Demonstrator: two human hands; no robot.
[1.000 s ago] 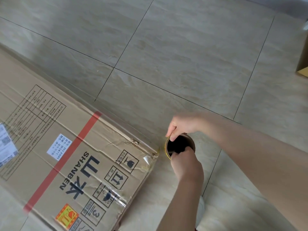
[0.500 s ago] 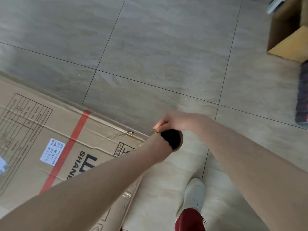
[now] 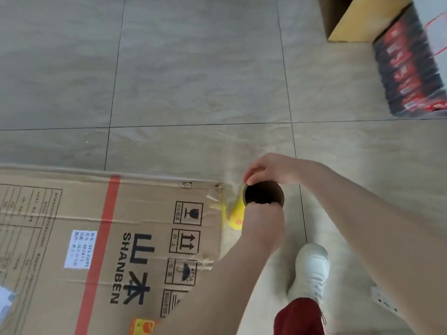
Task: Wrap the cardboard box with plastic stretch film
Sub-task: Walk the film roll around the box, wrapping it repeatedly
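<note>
Head view: cardboard box (image 3: 72, 213) lies flat on the tiled floor (image 3: 193, 68), cut off at the left and bottom edges. Clear film (image 3: 229, 189) at its corner is barely visible, a faint sheen only. Film roll (image 3: 263, 193) is seen end-on with a dark hollow core, just right of that corner. Left hand (image 3: 262, 215) grips the lower rim, fingertips hidden inside the core; right hand (image 3: 271, 169) pinches the upper rim.

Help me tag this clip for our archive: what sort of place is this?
Probably an indoor stockroom or packing area: a tiled floor, a large cardboard box lying flat on it, and another carton beside wrapped red packs at top right.
</note>
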